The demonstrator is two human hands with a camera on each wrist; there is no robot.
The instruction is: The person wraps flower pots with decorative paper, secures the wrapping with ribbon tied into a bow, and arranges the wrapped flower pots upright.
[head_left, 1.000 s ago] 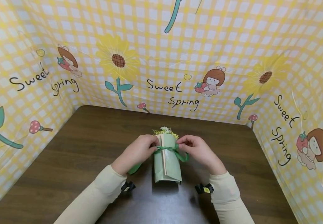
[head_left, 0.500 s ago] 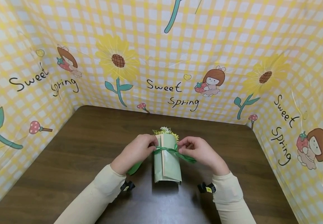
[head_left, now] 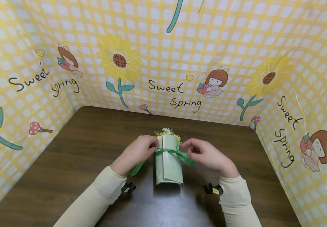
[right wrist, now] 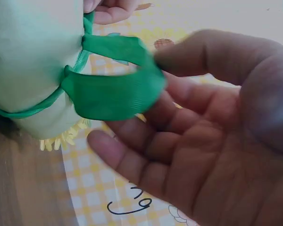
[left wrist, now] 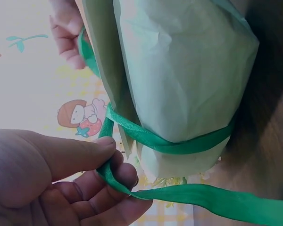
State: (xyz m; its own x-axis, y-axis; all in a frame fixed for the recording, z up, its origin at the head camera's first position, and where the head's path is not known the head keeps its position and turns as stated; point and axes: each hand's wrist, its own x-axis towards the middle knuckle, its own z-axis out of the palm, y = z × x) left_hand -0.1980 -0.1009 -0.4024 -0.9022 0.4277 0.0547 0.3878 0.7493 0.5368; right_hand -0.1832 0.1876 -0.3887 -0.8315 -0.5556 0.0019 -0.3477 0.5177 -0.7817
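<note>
A small bouquet wrapped in pale green paper (head_left: 173,168) lies in the middle of the table, its white and yellow flowers (head_left: 167,131) pointing to the far side. Green ribbon (left wrist: 179,145) circles the wrap near the flower end. My left hand (head_left: 136,154) pinches one length of it between thumb and fingers, and a tail (left wrist: 236,205) trails from there. On the other side, my right hand (head_left: 208,156) pinches a ribbon loop (right wrist: 113,96) that sticks out from the wrap. The tips of its thumb and fingers meet the loop's outer end.
The dark wooden table (head_left: 109,126) is enclosed by a yellow checked cloth (head_left: 163,63) at the back and both sides. Black straps with small devices (head_left: 128,188) sit at the wrists, below the cream sleeves (head_left: 234,192).
My right hand has moved slightly right and away from the wrap, and the ribbon loop there has shifted. My left hand stays nearly in place, drifting a little left.
</note>
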